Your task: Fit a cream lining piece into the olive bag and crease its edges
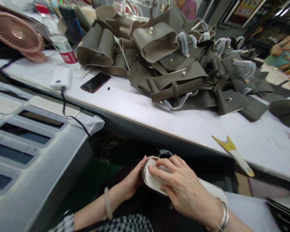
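Note:
Low in front of me, below the table's edge, is a handbag part (143,175) with a grey-brown side and a long white panel (207,187) facing up. My left hand (132,178) cups its rounded left end, the thumb along the rim and the other fingers mostly hidden. Across the white panel lies my right hand (181,183), fingers apart and bent, the fingertips pressing on its surface near the left end. A plastic-wrapped strap (165,152) shows just behind. The underside of the bag part is hidden.
Grey-brown bag pieces (154,42) are heaped on the white table (135,109). A phone (96,82), power bank (61,78), bottle (64,48) and pink fan (16,33) stand left. A yellow-ended tool (234,154) lies right. A slotted grey machine (70,141) is left of me.

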A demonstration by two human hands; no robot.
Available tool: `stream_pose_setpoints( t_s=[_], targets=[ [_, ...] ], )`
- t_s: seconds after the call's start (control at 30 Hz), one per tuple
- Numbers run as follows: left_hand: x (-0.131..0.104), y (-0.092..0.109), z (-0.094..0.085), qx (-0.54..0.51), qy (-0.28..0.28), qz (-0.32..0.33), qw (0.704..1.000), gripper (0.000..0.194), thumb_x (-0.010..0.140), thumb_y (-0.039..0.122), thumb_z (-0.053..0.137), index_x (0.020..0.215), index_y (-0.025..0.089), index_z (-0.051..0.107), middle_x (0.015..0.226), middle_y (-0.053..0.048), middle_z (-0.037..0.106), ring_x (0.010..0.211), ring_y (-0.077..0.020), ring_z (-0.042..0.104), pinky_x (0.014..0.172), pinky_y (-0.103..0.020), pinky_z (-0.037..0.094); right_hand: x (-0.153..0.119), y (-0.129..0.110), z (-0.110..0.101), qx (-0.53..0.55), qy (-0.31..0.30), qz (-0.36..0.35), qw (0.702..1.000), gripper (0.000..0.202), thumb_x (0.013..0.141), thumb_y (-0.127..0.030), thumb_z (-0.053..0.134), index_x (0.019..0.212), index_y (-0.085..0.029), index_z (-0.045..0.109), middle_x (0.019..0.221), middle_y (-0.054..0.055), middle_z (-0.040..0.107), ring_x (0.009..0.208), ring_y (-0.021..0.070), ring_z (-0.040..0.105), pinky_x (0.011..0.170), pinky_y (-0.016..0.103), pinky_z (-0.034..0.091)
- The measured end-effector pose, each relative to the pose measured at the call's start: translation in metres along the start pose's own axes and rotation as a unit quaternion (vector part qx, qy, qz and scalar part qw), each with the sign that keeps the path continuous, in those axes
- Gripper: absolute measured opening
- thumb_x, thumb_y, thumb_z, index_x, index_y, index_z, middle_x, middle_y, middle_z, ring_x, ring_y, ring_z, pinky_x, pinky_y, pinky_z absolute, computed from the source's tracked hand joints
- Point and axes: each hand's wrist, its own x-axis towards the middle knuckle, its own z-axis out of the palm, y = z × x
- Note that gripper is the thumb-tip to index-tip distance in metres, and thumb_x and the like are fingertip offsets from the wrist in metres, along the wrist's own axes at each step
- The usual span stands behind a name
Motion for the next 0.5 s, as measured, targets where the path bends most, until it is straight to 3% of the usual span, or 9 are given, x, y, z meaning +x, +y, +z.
stream_pose_setpoints(
  t_s=[0.13,0.2,0.33,0.5],
  targets=[
    [-0.001,0.003,-0.002,0.016,-0.005,-0.023,1.000,0.062,0.091,0.064,0.044,0.131,0.019,0.059,0.130,-0.010,0.063,0.129,-0.0322,0.048,0.107,-0.042,0.035,0.005,-0.004,0.000,-0.049,0.009,-0.015,0.999,0.048,0.079,-0.006,0.048,0.122,-0.027,0.053,0.129,0.004,0.054,0.105,0.0260,0.049,0.107,0.057,0.026],
    [-0.001,0.005,-0.004,0.030,-0.005,-0.035,0.999,0.064,0.090,0.065,0.044,0.132,0.019,0.058,0.128,-0.011,0.064,0.127,-0.0325,0.050,0.106,-0.043,0.036,0.007,-0.005,-0.001,-0.039,0.007,-0.014,0.999,0.048,0.077,-0.006,0.050,0.120,-0.027,0.054,0.125,0.004,0.056,0.102,0.0261,0.050,0.103,0.056,0.031],
    [-0.003,0.007,-0.011,0.053,-0.010,-0.057,0.997,0.068,0.090,0.070,0.039,0.134,0.020,0.055,0.130,-0.011,0.063,0.126,-0.0329,0.050,0.102,-0.043,0.038,0.006,-0.002,0.003,0.052,0.025,0.019,0.998,0.053,0.070,-0.004,0.053,0.117,-0.028,0.055,0.117,0.002,0.059,0.104,0.0257,0.048,0.096,0.048,0.040],
    [-0.016,0.010,-0.015,0.094,0.021,-0.020,0.995,0.061,0.092,0.065,0.041,0.142,0.030,0.046,0.144,-0.006,0.051,0.133,-0.0303,0.044,0.102,-0.044,0.038,-0.004,0.005,0.015,0.160,0.093,0.052,0.981,0.054,0.068,-0.001,0.055,0.117,-0.024,0.052,0.122,0.001,0.059,0.112,0.0216,0.049,0.112,0.046,0.031]
  ],
)
